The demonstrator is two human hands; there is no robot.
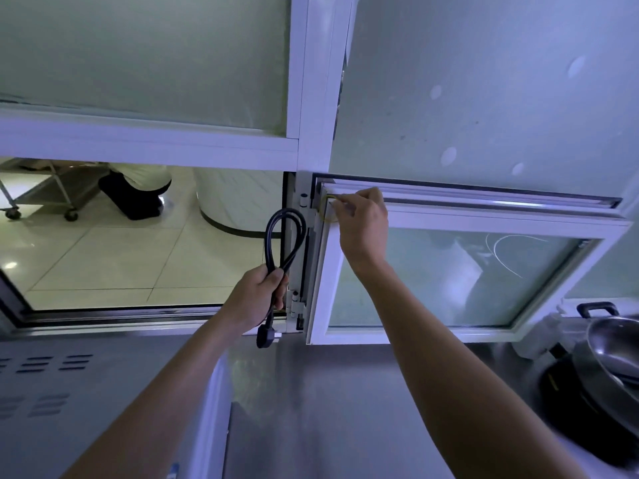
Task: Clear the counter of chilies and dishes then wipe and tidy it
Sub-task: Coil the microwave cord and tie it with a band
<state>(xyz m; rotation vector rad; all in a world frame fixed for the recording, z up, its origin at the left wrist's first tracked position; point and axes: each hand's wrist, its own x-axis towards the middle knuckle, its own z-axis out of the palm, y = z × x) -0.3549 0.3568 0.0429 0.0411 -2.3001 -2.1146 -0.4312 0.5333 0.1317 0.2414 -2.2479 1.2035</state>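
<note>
The left hand grasps a folded black power cord, its plug dangling below the fist. The right hand, up and to its right, pinches a yellowish rubber band at the corner of the open window sash. The counter lies beneath both arms, a wok to the right; no chilies show. Judged: keep the 2 loops tight while bringing the band across.

Lighting: cool, bluish, even; moderately bright. Brightest zone: the tiled floor beyond the open window, warm-toned, with a small glare spot at far left. Frosted glass panes lit diffusely, carrying pale oval reflections. Steel counter shows a soft sheen and faint smeared reflections. Shadows weak and soft. Focus: centre fairly sharp; forearms at the bottom edge blurred. Distortion: wide-angle bending of the window frame lines, strongest toward the edges.
</note>
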